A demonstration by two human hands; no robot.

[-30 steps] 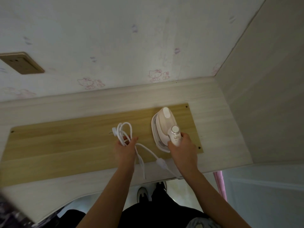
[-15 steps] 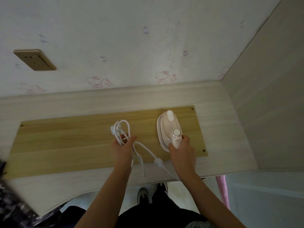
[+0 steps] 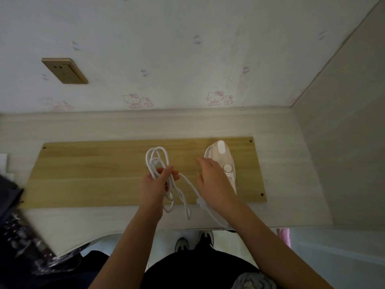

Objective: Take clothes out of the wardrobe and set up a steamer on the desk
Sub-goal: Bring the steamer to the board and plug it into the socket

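Note:
A white and pale pink steamer [image 3: 223, 161] lies on the yellow wooden board [image 3: 93, 174] on the desk [image 3: 145, 124], near the board's right end. Its white power cord [image 3: 155, 161] runs in loops to the left. My left hand [image 3: 155, 184] is shut on the bundled cord just above the board's middle. My right hand [image 3: 212, 182] hovers with fingers spread just left of the steamer's handle, holding nothing; more cord trails under its wrist over the desk's front edge.
A gold wall socket [image 3: 64, 70] sits on the wall at upper left. A side panel [image 3: 343, 142] closes off the desk on the right. Dark patterned clothes [image 3: 18, 236] lie at the lower left. My shoes [image 3: 193, 240] show below the desk's front edge.
My right hand has let go of the steamer's handle and opened, shifting slightly left. The steamer stays lying on the board. My left hand still holds the cord.

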